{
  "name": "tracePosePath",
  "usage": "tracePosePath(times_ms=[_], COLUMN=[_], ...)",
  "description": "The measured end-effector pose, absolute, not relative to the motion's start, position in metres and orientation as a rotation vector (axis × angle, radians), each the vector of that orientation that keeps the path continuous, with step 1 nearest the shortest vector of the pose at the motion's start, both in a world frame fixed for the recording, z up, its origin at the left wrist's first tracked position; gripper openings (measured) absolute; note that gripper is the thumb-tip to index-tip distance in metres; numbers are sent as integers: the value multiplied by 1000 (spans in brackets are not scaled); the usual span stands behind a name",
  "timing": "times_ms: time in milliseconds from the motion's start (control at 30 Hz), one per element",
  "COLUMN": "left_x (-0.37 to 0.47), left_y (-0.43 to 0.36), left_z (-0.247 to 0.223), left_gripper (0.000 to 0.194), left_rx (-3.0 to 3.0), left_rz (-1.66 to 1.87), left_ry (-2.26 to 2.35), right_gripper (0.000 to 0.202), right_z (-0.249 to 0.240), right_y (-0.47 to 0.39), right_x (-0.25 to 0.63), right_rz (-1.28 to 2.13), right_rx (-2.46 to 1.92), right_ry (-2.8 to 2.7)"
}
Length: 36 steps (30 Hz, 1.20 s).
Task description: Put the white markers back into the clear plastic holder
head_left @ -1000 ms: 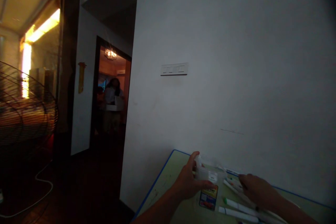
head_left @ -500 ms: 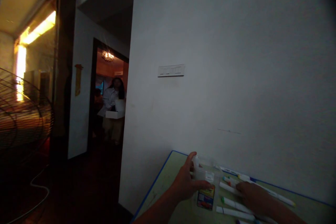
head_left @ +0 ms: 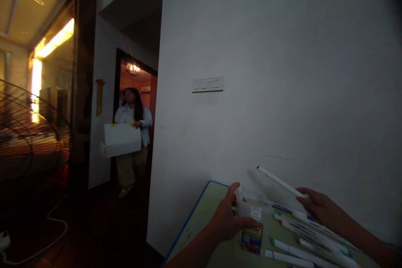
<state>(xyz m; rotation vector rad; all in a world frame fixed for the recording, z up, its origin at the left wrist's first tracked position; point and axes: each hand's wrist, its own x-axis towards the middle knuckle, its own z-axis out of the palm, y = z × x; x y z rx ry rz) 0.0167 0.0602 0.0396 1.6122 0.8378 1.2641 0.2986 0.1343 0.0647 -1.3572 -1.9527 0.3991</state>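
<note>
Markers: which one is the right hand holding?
The dark-ended white marker, held up by the right hand; the markers beneath lie on the table.

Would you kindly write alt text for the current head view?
The left hand grips a clear plastic case on a green table; the right hand holds a white marker near other markers. Beyond, a person carries a white box.

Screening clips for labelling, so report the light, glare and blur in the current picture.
Head view: dim overall, with a strip light glaring at left; same head view: several markers look smeared, probably by motion, while the pen in the right hand is sharper; head view again: top-right corner darkened.
</note>
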Motion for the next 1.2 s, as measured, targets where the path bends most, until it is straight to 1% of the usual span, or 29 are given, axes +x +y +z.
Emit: tracePosePath(times_ms=[67,133,267,400,767,1000,1200], left_x=[17,17,18,18,17,17,19], left_y=[61,62,60,59,63,62,62], left_z=[38,37,39,42,39,42,43], left_gripper=[98,100,99,98,94,92,90], left_rx=[1611,1605,1604,1579,1639,1616,1631], left_rz=[1268,1263,1263,1270,1257,1250,1278], left_ry=[834,840,833,825,854,809,825], right_gripper=[40,39,31,26,30,24,16], right_z=[89,115,157,179,188,187,173], right_y=[120,102,73,61,54,57,66], right_x=[291,281,266,255,229,210,179], right_rz=[573,647,634,648,630,548,482], right_rx=[-1291,-1169,-1005,-942,-944,-969,-1069], right_ry=[-1743,-1590,-1495,-1533,-1602,-1779,-1961])
